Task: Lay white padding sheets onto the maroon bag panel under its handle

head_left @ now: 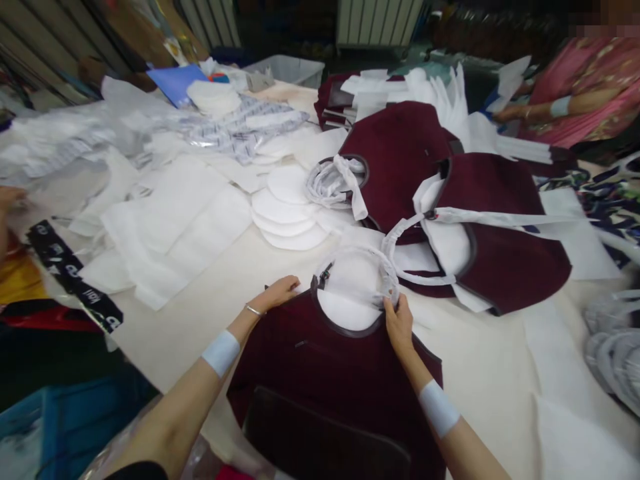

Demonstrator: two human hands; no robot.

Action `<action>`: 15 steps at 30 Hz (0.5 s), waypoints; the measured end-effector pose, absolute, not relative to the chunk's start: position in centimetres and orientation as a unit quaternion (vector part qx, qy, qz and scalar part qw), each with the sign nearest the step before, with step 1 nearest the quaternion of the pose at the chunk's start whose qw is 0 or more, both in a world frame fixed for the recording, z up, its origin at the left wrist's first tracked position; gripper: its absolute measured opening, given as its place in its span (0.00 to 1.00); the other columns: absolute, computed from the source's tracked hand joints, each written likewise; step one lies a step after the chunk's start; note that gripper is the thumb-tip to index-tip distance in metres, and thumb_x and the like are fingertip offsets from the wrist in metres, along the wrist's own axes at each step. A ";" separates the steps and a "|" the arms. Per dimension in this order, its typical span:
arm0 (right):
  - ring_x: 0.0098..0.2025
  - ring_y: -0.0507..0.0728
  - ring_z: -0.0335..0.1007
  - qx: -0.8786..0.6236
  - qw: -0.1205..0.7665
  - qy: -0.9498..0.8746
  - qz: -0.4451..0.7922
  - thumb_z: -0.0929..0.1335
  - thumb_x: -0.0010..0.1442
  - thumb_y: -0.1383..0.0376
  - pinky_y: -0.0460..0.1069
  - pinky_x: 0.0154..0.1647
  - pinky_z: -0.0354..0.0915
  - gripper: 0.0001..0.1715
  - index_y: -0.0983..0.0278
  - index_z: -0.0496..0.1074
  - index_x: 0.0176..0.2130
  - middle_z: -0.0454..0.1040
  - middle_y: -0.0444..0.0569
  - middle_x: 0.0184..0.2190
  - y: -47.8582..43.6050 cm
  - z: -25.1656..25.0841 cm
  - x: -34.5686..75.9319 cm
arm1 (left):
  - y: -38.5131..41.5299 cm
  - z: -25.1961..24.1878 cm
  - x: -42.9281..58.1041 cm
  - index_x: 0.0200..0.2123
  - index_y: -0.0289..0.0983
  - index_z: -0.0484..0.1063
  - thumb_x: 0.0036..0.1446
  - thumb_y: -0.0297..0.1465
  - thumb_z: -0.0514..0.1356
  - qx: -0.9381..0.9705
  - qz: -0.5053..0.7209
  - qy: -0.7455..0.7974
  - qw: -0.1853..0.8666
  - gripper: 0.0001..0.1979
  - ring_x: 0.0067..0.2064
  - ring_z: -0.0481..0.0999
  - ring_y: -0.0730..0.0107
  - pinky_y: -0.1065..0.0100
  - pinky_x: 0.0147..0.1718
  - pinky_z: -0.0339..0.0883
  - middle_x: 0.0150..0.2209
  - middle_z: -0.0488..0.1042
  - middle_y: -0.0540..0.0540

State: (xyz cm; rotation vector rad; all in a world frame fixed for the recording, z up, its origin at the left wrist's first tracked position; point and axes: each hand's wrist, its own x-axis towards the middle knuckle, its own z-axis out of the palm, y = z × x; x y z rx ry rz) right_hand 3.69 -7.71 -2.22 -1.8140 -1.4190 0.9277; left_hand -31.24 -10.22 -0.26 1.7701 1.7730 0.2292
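A maroon bag (320, 373) with dark trim and a round cut-out lies flat on the table in front of me. White sheet shows through the cut-out. Its strap (367, 252), wrapped in white, loops up beyond the opening. My left hand (281, 294) is closed at the bag's upper left edge, fingertips together. My right hand (399, 324) pinches the bag's upper right corner, where the strap meets it, with the thumb on top. Just beyond, more maroon bags (520, 263) lie piled with wrapped straps.
White round pads (290, 223) and white sheets (180, 220) cover the table's left side. Coiled wrapped straps (617, 353) lie at the right edge. A blue crate (75, 427) stands low at left. Another person (575, 100) handles white pieces at far right; a hand (10, 198) shows at far left.
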 end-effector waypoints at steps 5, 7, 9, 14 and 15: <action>0.40 0.63 0.65 -0.713 0.302 -0.545 0.320 0.61 0.57 0.45 0.57 0.44 0.61 0.29 0.63 0.66 0.47 0.73 0.55 0.39 -7.2 -4.4 3.6 | -12.3 1.4 -25.6 0.55 0.34 0.64 0.66 0.26 0.42 0.653 0.197 0.726 0.089 0.19 0.58 0.65 0.57 0.53 0.59 0.59 0.54 0.69 0.35; 0.41 0.64 0.66 -0.713 0.302 -0.545 0.321 0.60 0.58 0.45 0.58 0.45 0.62 0.30 0.63 0.66 0.49 0.73 0.55 0.40 -7.0 -4.8 3.6 | -13.5 0.8 -21.9 0.58 0.36 0.64 0.67 0.28 0.45 0.743 0.193 0.638 0.055 0.19 0.62 0.64 0.59 0.54 0.63 0.57 0.58 0.68 0.38; 0.43 0.65 0.66 -0.705 0.304 -0.560 0.311 0.60 0.58 0.46 0.60 0.47 0.63 0.32 0.65 0.66 0.51 0.73 0.57 0.42 -7.0 -4.7 3.6 | -14.6 -0.8 -18.8 0.62 0.37 0.61 0.67 0.33 0.48 0.808 0.153 0.566 0.051 0.21 0.66 0.59 0.58 0.53 0.66 0.53 0.63 0.65 0.40; 0.56 0.69 0.58 -0.645 0.301 -0.690 0.136 0.59 0.63 0.56 0.65 0.59 0.57 0.32 0.69 0.62 0.61 0.65 0.66 0.54 -8.0 -2.4 2.8 | -15.4 -5.1 -16.3 0.64 0.35 0.58 0.67 0.38 0.49 0.796 0.118 0.593 0.021 0.26 0.70 0.54 0.53 0.51 0.66 0.55 0.67 0.59 0.37; 0.57 0.68 0.58 -0.619 0.293 -0.716 0.134 0.57 0.63 0.60 0.64 0.60 0.57 0.30 0.67 0.62 0.61 0.65 0.64 0.55 -8.1 -2.0 2.4 | -15.4 -5.4 -16.3 0.64 0.35 0.58 0.67 0.38 0.49 0.796 0.118 0.594 0.019 0.25 0.70 0.53 0.53 0.51 0.66 0.54 0.67 0.59 0.37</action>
